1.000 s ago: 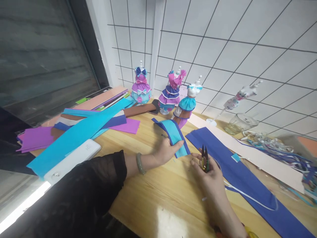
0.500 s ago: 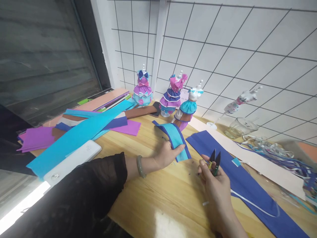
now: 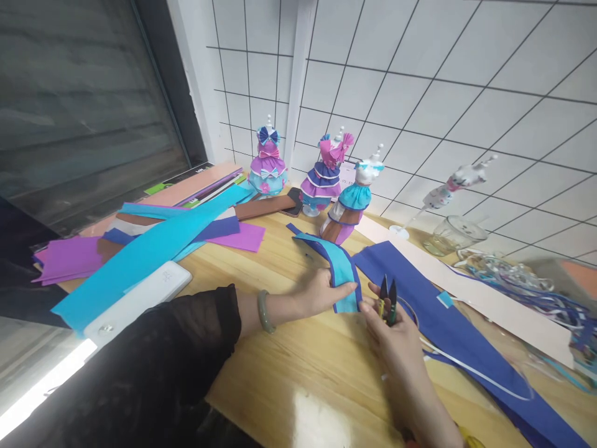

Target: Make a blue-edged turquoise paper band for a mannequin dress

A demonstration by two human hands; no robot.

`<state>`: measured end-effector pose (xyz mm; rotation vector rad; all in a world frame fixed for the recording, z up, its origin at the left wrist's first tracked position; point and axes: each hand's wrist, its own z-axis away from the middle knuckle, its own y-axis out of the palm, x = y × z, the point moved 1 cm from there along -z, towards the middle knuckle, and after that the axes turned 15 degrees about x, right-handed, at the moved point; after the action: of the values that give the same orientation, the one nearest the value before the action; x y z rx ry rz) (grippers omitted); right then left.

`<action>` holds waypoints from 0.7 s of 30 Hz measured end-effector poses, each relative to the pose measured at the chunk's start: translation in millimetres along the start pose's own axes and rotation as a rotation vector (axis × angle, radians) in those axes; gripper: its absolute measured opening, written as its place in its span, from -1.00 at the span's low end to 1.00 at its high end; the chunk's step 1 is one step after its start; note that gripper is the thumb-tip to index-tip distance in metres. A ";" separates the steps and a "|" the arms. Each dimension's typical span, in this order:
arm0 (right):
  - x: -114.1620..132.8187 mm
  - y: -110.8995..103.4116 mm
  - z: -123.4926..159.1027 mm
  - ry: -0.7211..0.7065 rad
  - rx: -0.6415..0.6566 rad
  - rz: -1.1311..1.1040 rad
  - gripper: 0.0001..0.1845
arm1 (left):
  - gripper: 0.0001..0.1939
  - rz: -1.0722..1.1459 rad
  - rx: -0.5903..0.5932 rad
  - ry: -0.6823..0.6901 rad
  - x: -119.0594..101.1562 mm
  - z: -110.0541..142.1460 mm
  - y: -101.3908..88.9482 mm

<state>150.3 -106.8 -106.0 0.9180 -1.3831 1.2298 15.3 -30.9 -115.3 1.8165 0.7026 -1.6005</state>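
Observation:
My left hand (image 3: pixel 321 292) is closed on a turquoise crepe-paper-like strip (image 3: pixel 344 269) with dark blue edging, its thumb lying across the top. The strip curves away towards the back of the table, with a loose blue end. Close by, my right hand (image 3: pixel 396 336) grips a pair of snips (image 3: pixel 388 302) whose dark pointed blades stand upright and apart. Their handles are mostly hidden in the palm. The right thumb and fingertips are at the strip's near right corner; whether they pinch it I cannot tell.
Dark blue paper (image 3: pixel 448 330) and a pale pink strip (image 3: pixel 466 286) lie at right, near tangled ribbons (image 3: pixel 513 280) and a glass bowl (image 3: pixel 454 235). Several small dressed mannequins, including a turquoise-skirted one (image 3: pixel 354 199), stand behind. Coloured sheets (image 3: pixel 163 242) and a white device (image 3: pixel 140 298) lie left.
Both hands have come closer together. My left hand has shifted right with the strip, while my right hand has moved left with the snips, its fingertips reaching the strip's corner.

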 end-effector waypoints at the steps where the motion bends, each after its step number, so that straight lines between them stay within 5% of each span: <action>1: -1.2 0.9 -0.5 0.013 0.008 -0.002 -0.31 | -0.70 0.002 0.006 -0.001 0.1 0.0 0.3; 21: -6.2 -6.4 -3.3 0.108 0.085 0.040 -0.48 | -0.72 0.001 0.062 -0.048 9.6 -1.2 -4.9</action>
<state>158.3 -105.3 -110.9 0.8727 -1.2778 1.3578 13.8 -26.8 -125.2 1.8154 0.6372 -1.6761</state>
